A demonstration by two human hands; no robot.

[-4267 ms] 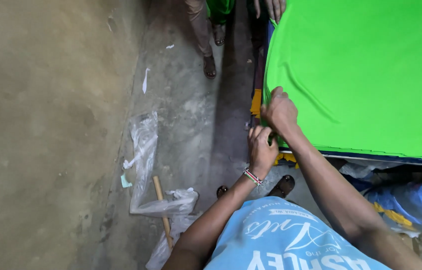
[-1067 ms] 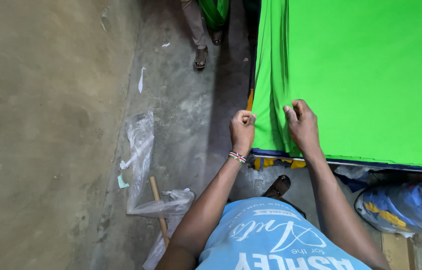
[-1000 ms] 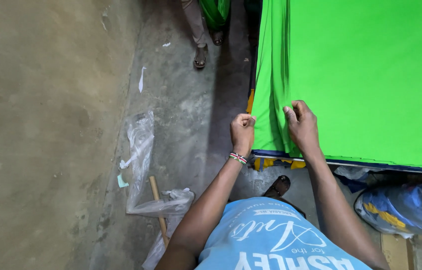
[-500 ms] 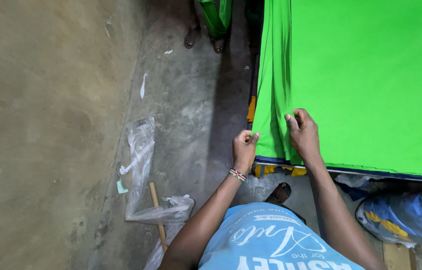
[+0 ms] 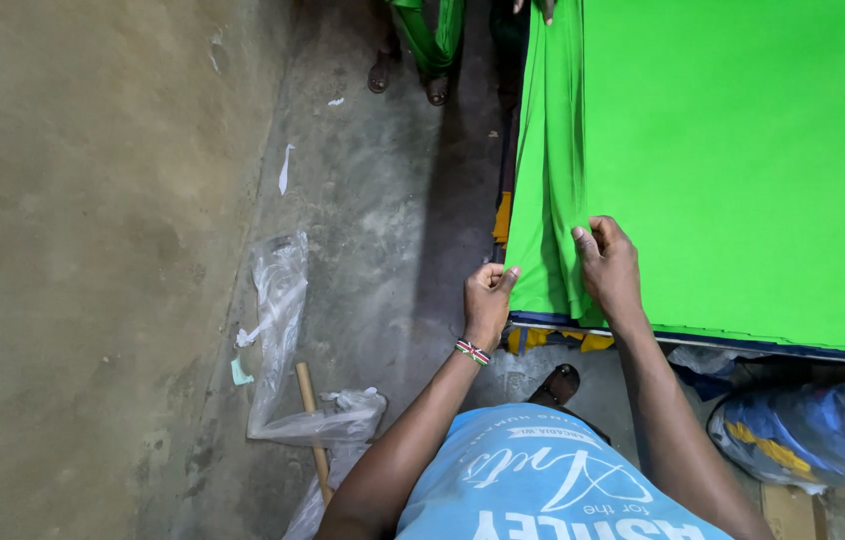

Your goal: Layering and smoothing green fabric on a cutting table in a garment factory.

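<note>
Bright green fabric (image 5: 743, 170) lies spread over a table at right, its left edge hanging in folds; left hand (image 5: 488, 300) is closed, pinching that hanging edge, right hand (image 5: 611, 265) pinches a fold on top near the corner, fingers curled. Bare grey concrete floor (image 5: 383, 200) and rough wall (image 5: 73, 250) at left, with crumpled clear plastic (image 5: 288, 350) and a cardboard tube (image 5: 309, 410) lying by the wall. Another person's sandalled feet (image 5: 408, 75) are cut off at top, table underside dark, blue bag (image 5: 803, 440) below partly out of frame.
</note>
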